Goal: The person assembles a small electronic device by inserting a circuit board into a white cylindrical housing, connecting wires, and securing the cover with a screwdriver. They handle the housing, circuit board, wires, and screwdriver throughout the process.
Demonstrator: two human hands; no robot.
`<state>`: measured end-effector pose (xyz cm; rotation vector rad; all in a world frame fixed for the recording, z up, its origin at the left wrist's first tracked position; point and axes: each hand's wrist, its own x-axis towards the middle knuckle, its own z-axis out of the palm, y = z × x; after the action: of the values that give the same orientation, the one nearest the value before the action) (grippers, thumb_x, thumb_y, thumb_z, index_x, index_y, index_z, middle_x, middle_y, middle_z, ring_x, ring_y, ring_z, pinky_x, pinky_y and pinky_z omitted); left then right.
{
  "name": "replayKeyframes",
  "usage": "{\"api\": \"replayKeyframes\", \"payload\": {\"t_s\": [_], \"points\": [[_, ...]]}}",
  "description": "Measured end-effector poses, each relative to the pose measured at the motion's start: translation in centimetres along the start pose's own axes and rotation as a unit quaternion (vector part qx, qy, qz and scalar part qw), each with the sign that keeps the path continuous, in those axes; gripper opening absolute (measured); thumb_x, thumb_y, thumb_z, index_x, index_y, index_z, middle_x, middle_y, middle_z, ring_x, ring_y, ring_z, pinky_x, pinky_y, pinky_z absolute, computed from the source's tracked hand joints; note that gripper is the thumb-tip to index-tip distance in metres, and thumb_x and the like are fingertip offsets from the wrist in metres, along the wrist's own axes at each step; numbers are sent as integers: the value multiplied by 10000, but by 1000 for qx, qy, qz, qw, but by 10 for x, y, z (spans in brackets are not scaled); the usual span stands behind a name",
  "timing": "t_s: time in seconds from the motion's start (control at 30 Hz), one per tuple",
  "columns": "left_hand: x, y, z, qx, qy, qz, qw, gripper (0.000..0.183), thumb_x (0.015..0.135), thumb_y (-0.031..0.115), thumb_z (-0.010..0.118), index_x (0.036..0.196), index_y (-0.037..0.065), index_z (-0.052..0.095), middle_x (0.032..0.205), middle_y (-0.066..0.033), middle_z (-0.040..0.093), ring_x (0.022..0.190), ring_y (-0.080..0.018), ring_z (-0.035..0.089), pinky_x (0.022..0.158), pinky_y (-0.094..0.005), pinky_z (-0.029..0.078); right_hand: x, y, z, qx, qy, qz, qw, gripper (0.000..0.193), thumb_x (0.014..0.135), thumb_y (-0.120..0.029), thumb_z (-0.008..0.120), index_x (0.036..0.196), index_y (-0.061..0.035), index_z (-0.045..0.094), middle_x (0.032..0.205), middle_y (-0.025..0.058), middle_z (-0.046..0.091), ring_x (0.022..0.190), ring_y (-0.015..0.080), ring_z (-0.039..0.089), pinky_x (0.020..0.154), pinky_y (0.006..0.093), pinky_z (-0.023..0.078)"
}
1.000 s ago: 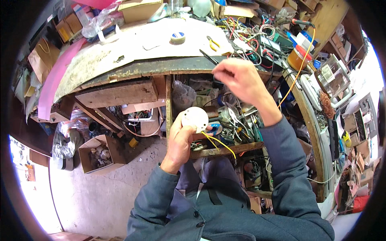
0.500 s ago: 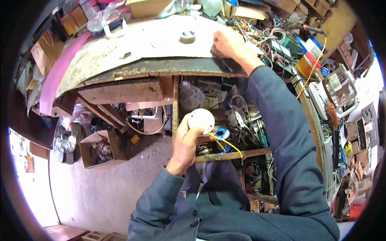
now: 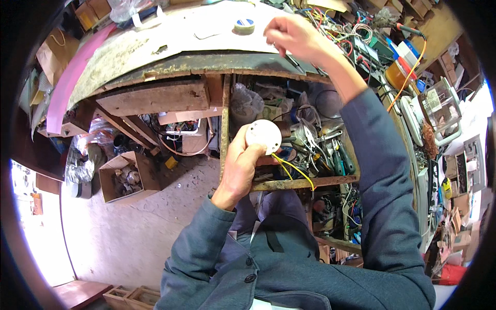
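Left hand: this hand (image 3: 238, 169) is closed in a pinch, thumb on the near face, other fingers behind.
White disc: held in that pinch above the open drawer (image 3: 330, 181), the disc (image 3: 263, 137) looks light, stiff and smooth, perhaps brittle; best gripped by its rim.
Yellow wires: hanging from the disc's lower right, these wires (image 3: 298, 168) look thin and bendy; a poor place to pull.
Right hand: above the bench (image 3: 217, 61), this hand (image 3: 295, 40) has loosely curled, parted fingers, nothing visibly held.
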<state>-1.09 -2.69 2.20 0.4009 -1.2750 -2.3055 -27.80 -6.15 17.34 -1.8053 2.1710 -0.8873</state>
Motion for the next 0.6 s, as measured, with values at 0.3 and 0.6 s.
{"api": "replayKeyframes", "payload": {"t_s": [0.3, 0.6], "points": [[1, 6, 6, 16, -23, -24, 999, 454, 954, 176, 502, 1382, 25, 517, 1233, -136, 678, 1079, -274, 730, 840, -414, 641, -119, -36, 49, 12, -62, -202, 977, 85, 949, -100, 717, 993, -29, 707, 926, 136, 686, 900, 358, 696, 790, 423, 564], [2, 7, 7, 25, -41, -32, 998, 465, 941, 179, 484, 1373, 11, 525, 1256, -150, 663, 1075, -286, 727, 884, -464, 650, -135, -37, 53, -67, -22, -204, 976, 80, 941, -101, 725, 985, -39, 702, 921, 119, 684, 866, 359, 704, 748, 422, 568]]}}
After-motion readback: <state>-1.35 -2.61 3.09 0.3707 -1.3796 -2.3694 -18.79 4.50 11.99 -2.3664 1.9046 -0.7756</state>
